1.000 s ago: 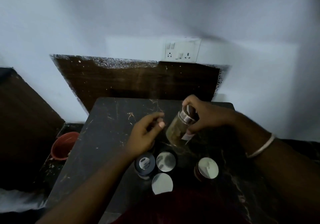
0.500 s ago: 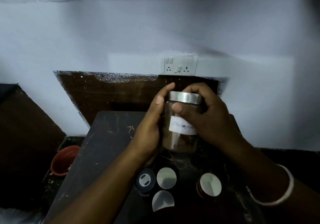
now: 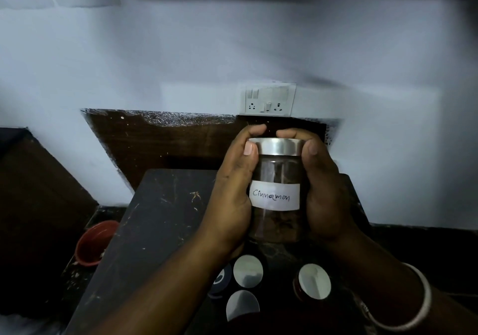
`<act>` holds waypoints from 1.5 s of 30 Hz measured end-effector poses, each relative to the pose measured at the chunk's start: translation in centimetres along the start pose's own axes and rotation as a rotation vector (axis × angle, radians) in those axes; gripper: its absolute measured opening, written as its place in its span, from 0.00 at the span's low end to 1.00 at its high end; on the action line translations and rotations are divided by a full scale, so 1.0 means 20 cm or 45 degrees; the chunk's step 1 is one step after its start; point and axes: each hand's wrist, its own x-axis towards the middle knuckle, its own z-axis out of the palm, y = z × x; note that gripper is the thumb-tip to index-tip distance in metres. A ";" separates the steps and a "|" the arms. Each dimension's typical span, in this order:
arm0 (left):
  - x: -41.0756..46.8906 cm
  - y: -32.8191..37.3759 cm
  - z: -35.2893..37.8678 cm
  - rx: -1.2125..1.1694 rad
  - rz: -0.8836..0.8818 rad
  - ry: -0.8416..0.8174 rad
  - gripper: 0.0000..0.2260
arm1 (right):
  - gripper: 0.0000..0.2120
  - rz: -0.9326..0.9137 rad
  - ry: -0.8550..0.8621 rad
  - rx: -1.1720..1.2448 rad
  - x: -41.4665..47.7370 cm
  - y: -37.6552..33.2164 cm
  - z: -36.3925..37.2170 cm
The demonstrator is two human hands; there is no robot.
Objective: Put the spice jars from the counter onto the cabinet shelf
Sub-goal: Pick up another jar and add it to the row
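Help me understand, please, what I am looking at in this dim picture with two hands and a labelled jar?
No machine here: a person wears a camera on the head, looking forward and down at their own hands. The left hand and right hand together hold a glass jar upright above a dark counter. It has a metal lid and a label reading Cinnamon. Below, four more jars stand on the counter, seen from above. A red bowl sits lower left; a socket plate is on the wall.
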 end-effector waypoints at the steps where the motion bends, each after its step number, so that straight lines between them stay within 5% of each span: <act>1: 0.00 0.01 0.00 -0.018 -0.007 -0.001 0.17 | 0.23 0.003 -0.001 0.013 0.00 0.01 0.00; 37: -0.03 0.04 -0.01 -0.109 -0.097 -0.038 0.15 | 0.17 0.026 -0.010 0.077 0.02 -0.04 0.01; 45: -0.04 0.05 -0.01 -0.114 -0.099 -0.050 0.15 | 0.22 0.020 -0.005 0.037 0.01 -0.06 0.02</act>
